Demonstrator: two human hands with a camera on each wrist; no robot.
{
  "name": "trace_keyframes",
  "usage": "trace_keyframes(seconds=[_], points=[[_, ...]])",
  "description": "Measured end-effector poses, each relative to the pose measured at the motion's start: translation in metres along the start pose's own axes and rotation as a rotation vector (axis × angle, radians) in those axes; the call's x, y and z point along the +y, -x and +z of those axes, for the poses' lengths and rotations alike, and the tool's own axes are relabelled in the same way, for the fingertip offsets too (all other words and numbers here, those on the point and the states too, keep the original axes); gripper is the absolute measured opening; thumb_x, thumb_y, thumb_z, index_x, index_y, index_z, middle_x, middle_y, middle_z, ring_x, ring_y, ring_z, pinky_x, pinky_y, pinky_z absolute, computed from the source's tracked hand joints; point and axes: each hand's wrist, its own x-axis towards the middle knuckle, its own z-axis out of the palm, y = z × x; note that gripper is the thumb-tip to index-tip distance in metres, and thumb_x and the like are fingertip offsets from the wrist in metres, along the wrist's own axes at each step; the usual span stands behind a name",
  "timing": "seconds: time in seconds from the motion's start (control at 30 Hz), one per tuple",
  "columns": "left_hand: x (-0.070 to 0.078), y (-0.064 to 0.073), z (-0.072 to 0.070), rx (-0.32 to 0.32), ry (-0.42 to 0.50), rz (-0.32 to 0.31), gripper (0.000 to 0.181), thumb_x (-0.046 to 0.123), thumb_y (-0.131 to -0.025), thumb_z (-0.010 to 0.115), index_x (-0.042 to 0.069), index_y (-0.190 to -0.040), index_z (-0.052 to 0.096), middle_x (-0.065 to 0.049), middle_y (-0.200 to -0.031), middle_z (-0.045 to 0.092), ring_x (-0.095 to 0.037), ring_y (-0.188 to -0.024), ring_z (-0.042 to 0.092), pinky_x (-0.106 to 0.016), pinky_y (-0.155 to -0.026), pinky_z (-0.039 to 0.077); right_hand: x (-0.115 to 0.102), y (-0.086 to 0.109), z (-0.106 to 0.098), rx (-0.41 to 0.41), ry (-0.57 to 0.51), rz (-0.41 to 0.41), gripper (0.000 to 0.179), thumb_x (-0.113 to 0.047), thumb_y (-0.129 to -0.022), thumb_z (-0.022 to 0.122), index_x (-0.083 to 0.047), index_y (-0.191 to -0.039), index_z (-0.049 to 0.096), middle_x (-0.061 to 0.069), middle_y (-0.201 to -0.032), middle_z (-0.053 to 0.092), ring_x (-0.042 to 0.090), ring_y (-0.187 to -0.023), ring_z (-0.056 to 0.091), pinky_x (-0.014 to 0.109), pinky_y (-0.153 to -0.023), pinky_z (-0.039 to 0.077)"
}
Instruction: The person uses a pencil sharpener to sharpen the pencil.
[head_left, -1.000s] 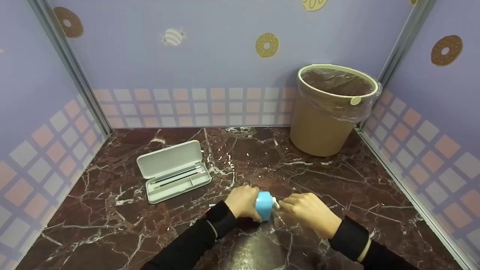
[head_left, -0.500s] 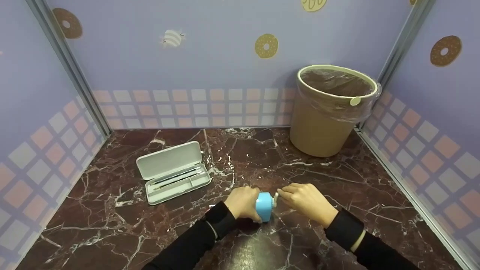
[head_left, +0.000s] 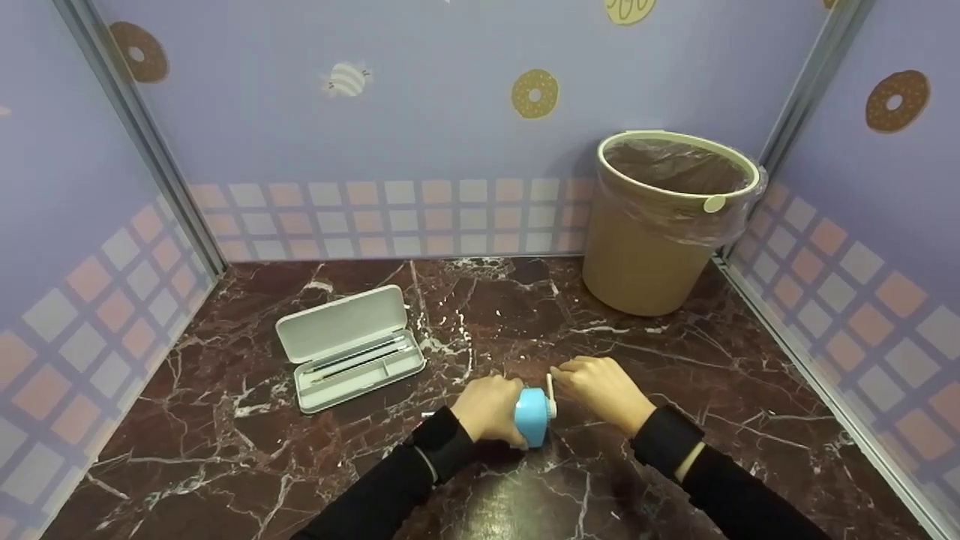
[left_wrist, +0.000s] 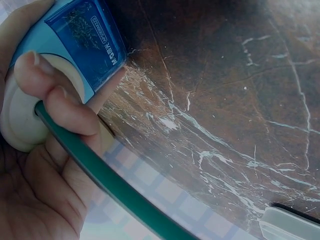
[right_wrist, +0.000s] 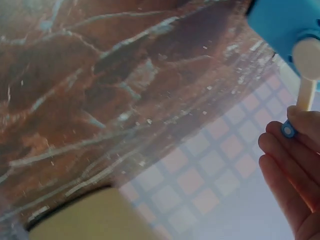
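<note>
Showing only in left wrist view: shavings (left_wrist: 81, 29) in blue sharpener drawer (left_wrist: 96, 57).

Bin (head_left: 645, 255), open case (head_left: 341, 324)
The bin is set near the table's (head_left: 712, 367) far right corner, the case farther left.

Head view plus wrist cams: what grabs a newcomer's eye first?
Likely the bright blue sharpener at front centre of the dark marbled tabletop, gripped by the left hand, with the right hand holding its pale crank. Then the big tan bin in the back right corner and the open pale pencil case at left. In the left wrist view, a green pencil runs into the sharpener.
</note>
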Motion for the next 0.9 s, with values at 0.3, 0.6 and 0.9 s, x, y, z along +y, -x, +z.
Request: trace_keyframes(seconds=[0.3, 0.6, 0.9], points=[[0.0, 0.0, 0.001, -0.002, 0.01, 0.001, 0.063, 0.047, -0.054, 0.096, 0.01, -0.097, 0.068, -0.003, -0.086, 0.073, -0.019, -0.076, 0.069, -0.035, -0.065, 0.057, 0.0, 0.002, 0.012, -0.06, -0.086, 0.058, 0.012, -0.011, -0.084, 0.078, -0.01, -0.096, 0.079, 0.002, -0.08, 0.076, 0.018, -0.064, 0.07, 0.035, -0.054, 0.054], [-0.001, 0.0, 0.003, 0.005, 0.009, 0.003, 0.064, 0.048, -0.054, 0.096, 0.011, -0.098, 0.068, -0.003, -0.087, 0.074, -0.02, -0.075, 0.07, -0.035, -0.064, 0.057, -0.001, 0.003, 0.019, -0.085, -0.107, 0.067, 0.005, -0.013, -0.086, 0.077, -0.011, -0.091, 0.077, 0.001, -0.081, 0.077, 0.017, -0.063, 0.07, 0.034, -0.053, 0.053], [-0.001, -0.001, 0.003, -0.003, 0.018, -0.007, 0.064, 0.048, -0.053, 0.096, 0.011, -0.098, 0.068, -0.003, -0.087, 0.074, -0.019, -0.075, 0.068, -0.035, -0.064, 0.057, -0.009, 0.012, 0.028, -0.168, -0.139, 0.06, 0.007, -0.01, -0.083, 0.079, -0.01, -0.078, 0.074, 0.001, -0.074, 0.075, 0.017, -0.061, 0.068, 0.034, -0.052, 0.052]])
